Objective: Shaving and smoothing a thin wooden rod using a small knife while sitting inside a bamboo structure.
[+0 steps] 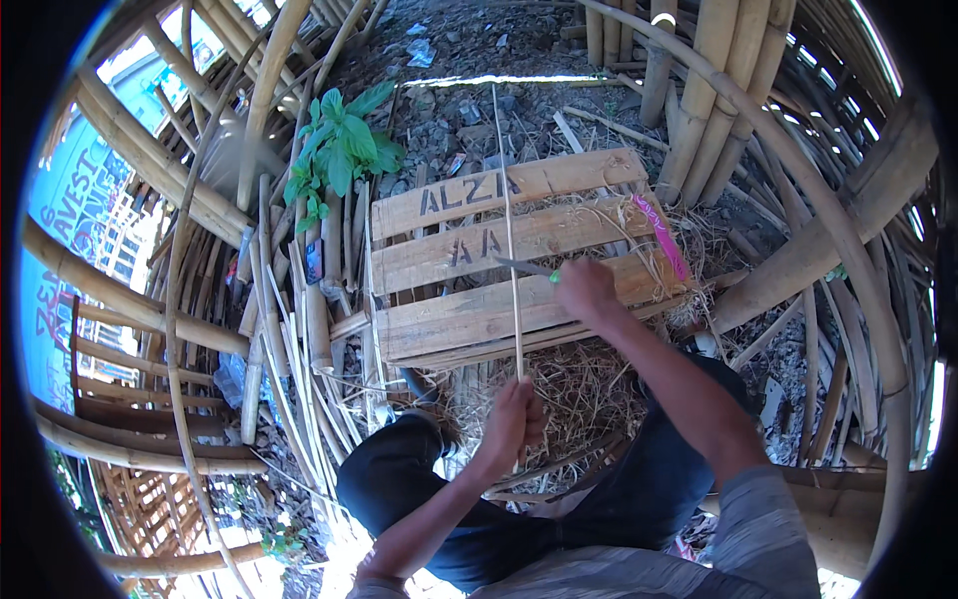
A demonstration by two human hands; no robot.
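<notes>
Gripping a thin bamboo strip near its lower end, your left hand has its fingers wrapped around it. Your right hand clamps its fingers on a green-handled knife, its blade crossing the strip, which stretches over a slatted wooden crate.

Slatted wooden crate, pink strip and pale shavings on its right end.

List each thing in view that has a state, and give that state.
Slatted wooden crate: slats facing up.
Thin strip: visibly unbroken, reaching over the crate.
Knife: blade bare, crossing the strip.
Left hand: closed around the strip.
Right hand: closed around the knife's handle.
Plant: leafy and green.
</notes>
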